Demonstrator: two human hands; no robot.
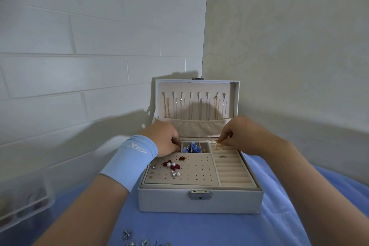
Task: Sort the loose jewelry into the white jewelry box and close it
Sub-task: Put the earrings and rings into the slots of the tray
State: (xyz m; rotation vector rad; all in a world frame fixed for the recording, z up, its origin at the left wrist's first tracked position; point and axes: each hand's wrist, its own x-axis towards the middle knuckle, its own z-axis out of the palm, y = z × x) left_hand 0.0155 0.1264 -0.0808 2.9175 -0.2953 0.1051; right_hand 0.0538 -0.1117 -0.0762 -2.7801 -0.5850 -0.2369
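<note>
The white jewelry box point(199, 201) stands open on a blue cloth, its lid upright with several chains point(191, 106) hanging inside. My right hand point(241, 136) pinches a gold ring point(218, 145) at the far end of the ring rolls point(233, 168); another small ring point(221, 156) sits in a slot there. My left hand point(163, 138), with a blue wrist sleeve, rests with curled fingers at the far left compartment; whether it holds anything is hidden. Red and pearl earrings point(172, 166) sit on the perforated pad. Blue pieces point(192, 147) fill a small compartment.
Loose silver jewelry point(127, 234) lies on the blue cloth point(179, 227) near the front edge. A clear plastic organizer point(24, 199) stands at the left. Walls close in behind the box and on both sides.
</note>
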